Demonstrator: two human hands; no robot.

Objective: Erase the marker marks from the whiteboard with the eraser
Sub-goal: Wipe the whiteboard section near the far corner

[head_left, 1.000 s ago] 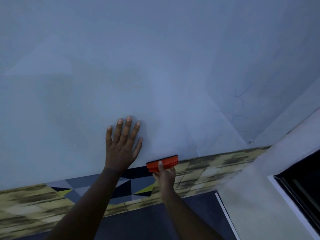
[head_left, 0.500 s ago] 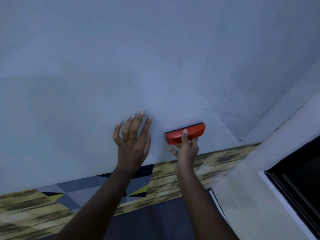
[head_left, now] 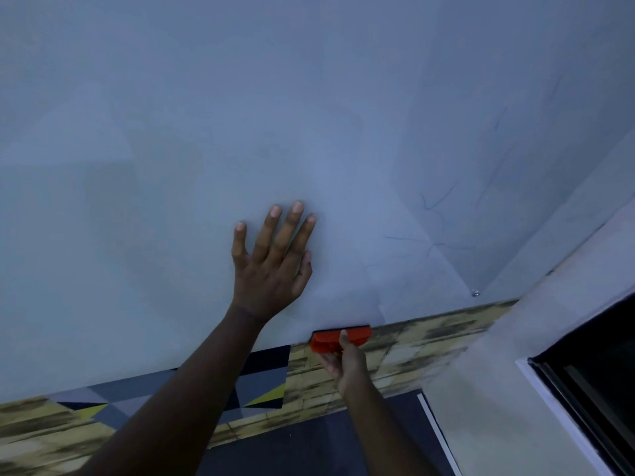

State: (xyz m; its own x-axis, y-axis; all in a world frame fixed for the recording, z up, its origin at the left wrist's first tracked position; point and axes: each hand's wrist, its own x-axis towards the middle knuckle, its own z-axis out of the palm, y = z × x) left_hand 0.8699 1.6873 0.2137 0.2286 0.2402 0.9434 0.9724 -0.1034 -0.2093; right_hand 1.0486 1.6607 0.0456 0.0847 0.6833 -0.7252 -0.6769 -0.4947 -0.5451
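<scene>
The right hand (head_left: pixel 345 364) has its grip clenched on the orange eraser (head_left: pixel 340 336), which sits at the lower edge of the whiteboard (head_left: pixel 206 132); the left hand (head_left: pixel 271 266) lies flat, grip released, bracing the board; faint blue marks (head_left: pixel 433 214) remain up and to the right, so the next stroke should probably carry the pad flat over them with firm, even pressure.

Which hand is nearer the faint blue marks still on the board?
Right. The right hand holds the eraser just below-left of the marks; the left hand presses the whiteboard farther left.

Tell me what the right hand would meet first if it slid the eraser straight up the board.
Probably bare whiteboard: the right hand with the eraser points up past the left hand; the blue marks sit further right.
</scene>
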